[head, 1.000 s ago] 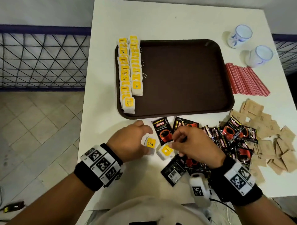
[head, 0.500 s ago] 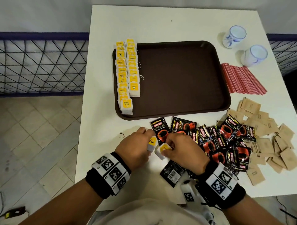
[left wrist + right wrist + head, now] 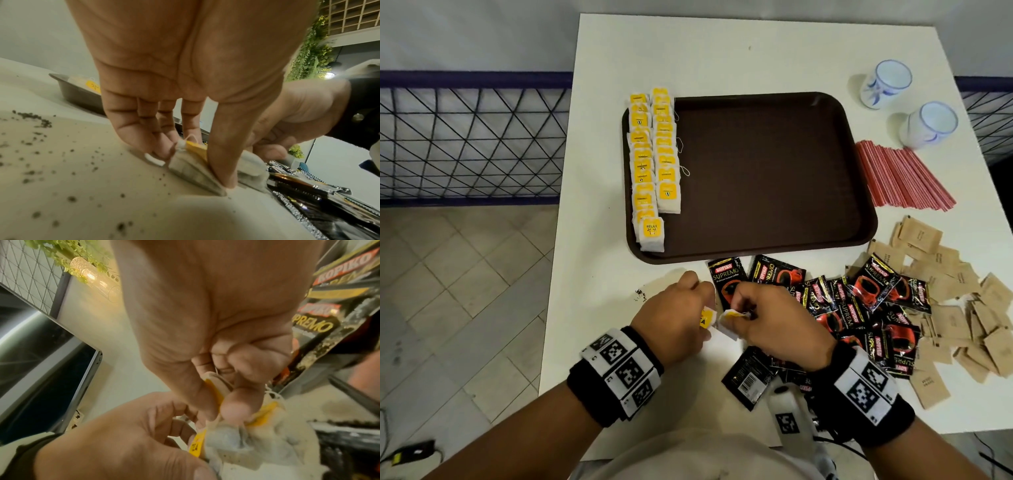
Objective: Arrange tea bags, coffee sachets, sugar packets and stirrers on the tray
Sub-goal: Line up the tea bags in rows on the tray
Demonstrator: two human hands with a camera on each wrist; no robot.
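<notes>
A brown tray [image 3: 774, 171] lies mid-table with two rows of yellow-tagged tea bags [image 3: 654, 161] along its left side. In front of it, my left hand [image 3: 703, 310] pinches one tea bag [image 3: 706, 318] between thumb and fingers, its edge on the table [image 3: 193, 172]. My right hand [image 3: 736, 308] pinches a second tea bag [image 3: 731, 315] by its yellow tag [image 3: 213, 389], touching the first. Black coffee sachets [image 3: 859, 301], brown sugar packets [image 3: 962, 308] and red stirrers [image 3: 900, 178] lie on the table right of the tray.
Two white-and-blue cups [image 3: 887, 84] [image 3: 928, 125] stand at the back right. Spilled tea grains [image 3: 641, 294] dot the table left of my left hand. The table's left edge drops to a tiled floor beside a wire fence [image 3: 465, 137].
Both hands have closed in on the two tea bags that lay flat between them. The bags now stand tilted, side by side, largely covered by my fingers.
</notes>
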